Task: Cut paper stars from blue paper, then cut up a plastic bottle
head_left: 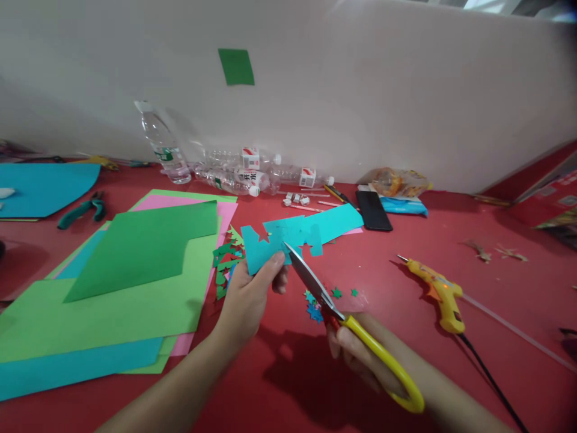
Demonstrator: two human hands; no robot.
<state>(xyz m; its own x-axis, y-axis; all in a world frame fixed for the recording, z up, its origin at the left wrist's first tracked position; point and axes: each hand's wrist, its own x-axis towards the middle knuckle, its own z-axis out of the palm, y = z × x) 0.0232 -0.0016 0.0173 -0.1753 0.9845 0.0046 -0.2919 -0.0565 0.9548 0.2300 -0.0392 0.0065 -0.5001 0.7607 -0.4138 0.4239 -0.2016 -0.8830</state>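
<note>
My left hand (250, 291) pinches a piece of blue paper (279, 231) between thumb and fingers, raised above the table. Star-shaped notches are cut into the paper's edges. In my right hand (360, 346) is a pair of scissors (315, 282) with yellow handles, their tips at the paper just past my left thumb. The blades look nearly closed. Beneath, on the red tabletop, lie small blue stars (314, 310) and a green star (336, 293). Green paper scraps (225, 258) with cut-out edges are left of my left hand.
Stacked coloured sheets (135, 258) cover the left side, near pliers (83, 210). Plastic bottles (238, 177) line the wall, one standing bottle (164, 147) among them. A black phone (374, 210) lies at the back. At right rests a yellow glue gun (437, 291) with its cord.
</note>
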